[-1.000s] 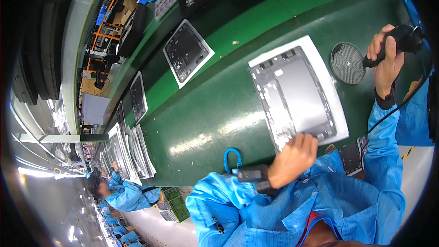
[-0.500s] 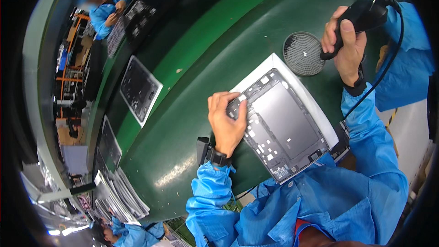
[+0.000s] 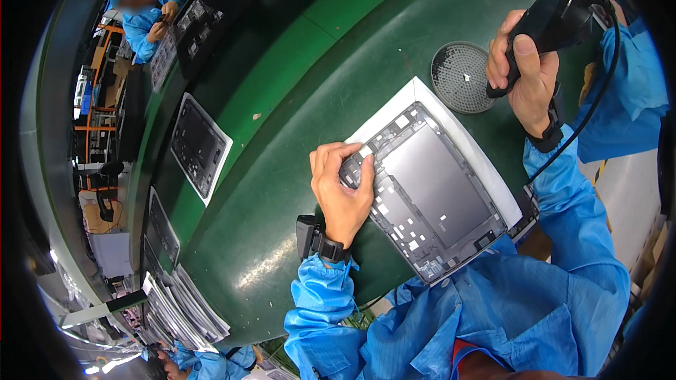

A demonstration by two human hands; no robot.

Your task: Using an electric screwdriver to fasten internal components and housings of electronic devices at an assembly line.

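Observation:
A grey tablet housing (image 3: 433, 190) with dark trim and small white pads lies tilted on a white sheet-like piece (image 3: 461, 127) at the near edge of the green table. My left hand (image 3: 341, 183) grips its left corner, thumb over the inner face, fingers curled at the rim. Off to the right, my right hand (image 3: 524, 74) is closed around the grip of a black corded hand-held device (image 3: 546, 28). That device is raised above the table, its thick end pointing right. Just left of my right hand sits a round grey studded dish (image 3: 461, 77) with a small white bit in it.
More tablet housings (image 3: 201, 148) lie along the lower green strip at left, with a stack of flat pieces (image 3: 186, 302) nearer. A black cable (image 3: 609, 88) loops past my right forearm. Co-workers in blue sit at upper left (image 3: 144, 24), lower left and right (image 3: 627, 91).
The view has shifted slightly. Both hands keep their holds, and the housing stays in nearly the same place. My right hand and the black device have moved very little.

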